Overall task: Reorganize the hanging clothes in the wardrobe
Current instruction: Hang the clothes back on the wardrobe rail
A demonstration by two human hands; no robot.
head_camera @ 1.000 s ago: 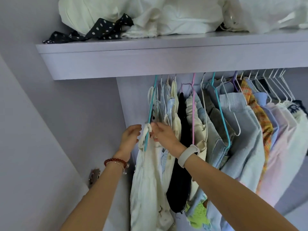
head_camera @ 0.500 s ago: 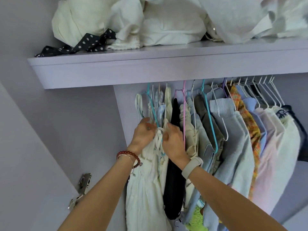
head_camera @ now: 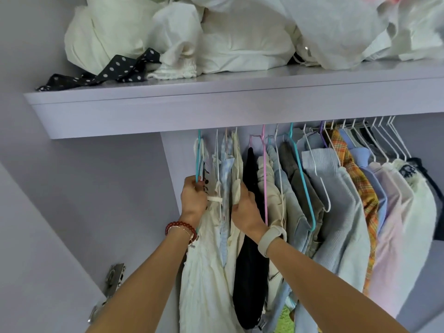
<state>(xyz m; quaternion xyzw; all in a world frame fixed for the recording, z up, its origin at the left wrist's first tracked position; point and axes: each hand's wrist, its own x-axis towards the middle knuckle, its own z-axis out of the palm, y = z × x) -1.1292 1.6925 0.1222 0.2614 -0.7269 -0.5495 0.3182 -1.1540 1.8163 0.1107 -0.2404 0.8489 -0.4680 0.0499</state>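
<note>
A row of clothes hangs under the lilac shelf. At the far left hangs a cream garment on a teal hanger. My left hand grips the hanger's lower end and the garment's top. My right hand holds the cream strap of the neighbouring garment, just left of a black garment. Further right hang beige, light blue, plaid orange, pink and white pieces on pink, teal and white hangers.
White bundled fabric and a black polka-dot band lie on the shelf above. The wardrobe side wall stands close at the left, with a metal door hinge low down. Several bare white hangers sit at the rail's right.
My hands have drawn apart: the left moved left with the teal hanger and cream garment, the right stayed on the neighbouring strap. The view tilted upward.
</note>
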